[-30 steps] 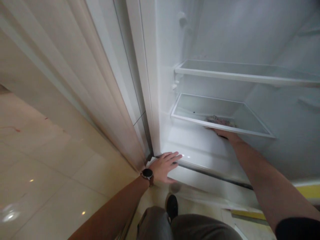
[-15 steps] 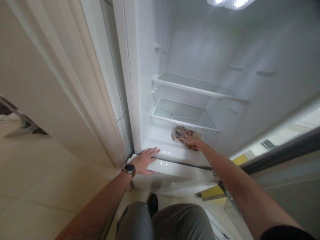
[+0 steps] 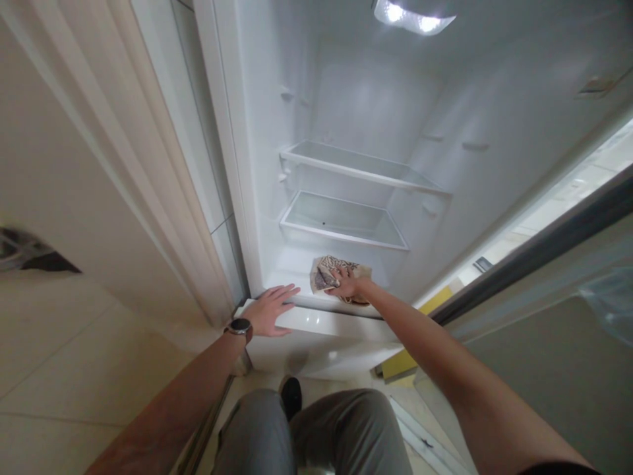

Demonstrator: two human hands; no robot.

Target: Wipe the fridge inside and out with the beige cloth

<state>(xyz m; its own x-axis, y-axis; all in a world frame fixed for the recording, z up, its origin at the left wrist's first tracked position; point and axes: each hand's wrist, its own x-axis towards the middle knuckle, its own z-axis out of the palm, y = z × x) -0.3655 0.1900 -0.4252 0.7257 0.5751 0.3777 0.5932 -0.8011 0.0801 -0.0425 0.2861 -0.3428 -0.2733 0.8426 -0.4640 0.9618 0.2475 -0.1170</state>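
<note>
An open white fridge (image 3: 366,86) stands in front of me with two glass shelves, the lower shelf (image 3: 341,227) just above the floor of the compartment. My right hand (image 3: 349,285) presses a patterned brown cloth (image 3: 326,274) onto that floor, fingers bent over the cloth. My left hand (image 3: 270,310), with a dark watch on the wrist, lies flat with fingers spread on the white front ledge (image 3: 326,323) at the fridge's lower left corner.
The upper glass shelf (image 3: 361,168) is bare, and a lamp (image 3: 413,16) glows at the top. The fridge door (image 3: 544,264) stands open at right. A cream wall panel (image 3: 99,165) and tiled floor (image 3: 64,369) lie left. My grey-trousered knees (image 3: 316,429) are below.
My right hand came out from under the lower shelf with the cloth and slid it leftward and toward the front edge. The view pulled back; my left hand stayed on the ledge.
</note>
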